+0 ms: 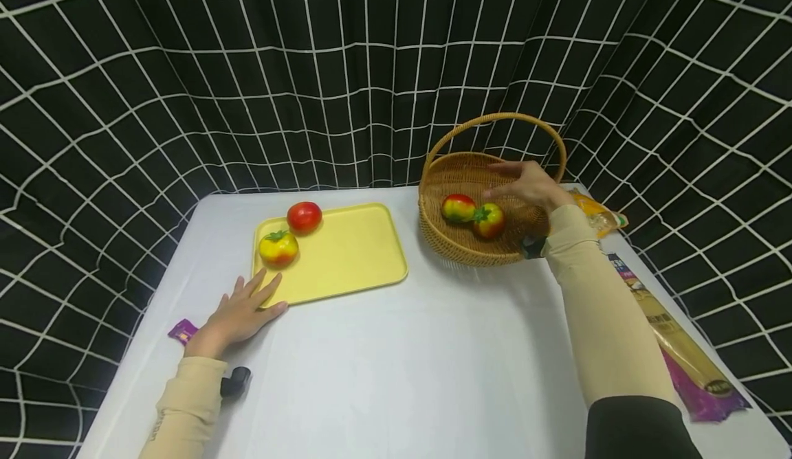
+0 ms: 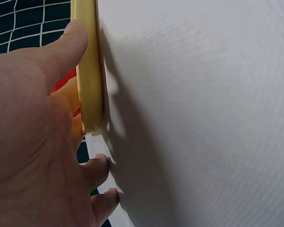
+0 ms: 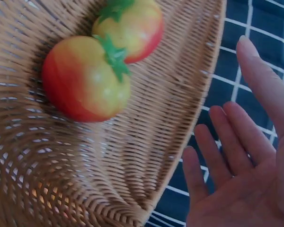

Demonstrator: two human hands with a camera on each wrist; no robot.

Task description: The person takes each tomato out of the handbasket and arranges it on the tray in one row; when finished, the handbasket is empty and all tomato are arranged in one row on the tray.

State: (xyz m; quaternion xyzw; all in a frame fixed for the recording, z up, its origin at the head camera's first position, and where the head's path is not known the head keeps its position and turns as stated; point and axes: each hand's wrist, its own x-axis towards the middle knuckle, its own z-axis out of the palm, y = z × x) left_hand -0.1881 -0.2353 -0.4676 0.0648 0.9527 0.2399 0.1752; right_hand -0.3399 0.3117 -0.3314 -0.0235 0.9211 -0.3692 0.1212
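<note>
One white table bears a tray — black cloth (gridded) behind.

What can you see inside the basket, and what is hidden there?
Two red-and-yellow tomatoes lie in the basket. Whatever is directly beneath them is covered, and in the head view the right hand hides part of the right side.

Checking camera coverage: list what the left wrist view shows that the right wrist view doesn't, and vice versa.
Only left wrist: the left hand touching the yellow tray, and a stretch of white table.
Only right wrist: the right hand, the wicker basket and two red-and-yellow tomatoes inside it.
Both: the black-and-white grid cloth.
</note>
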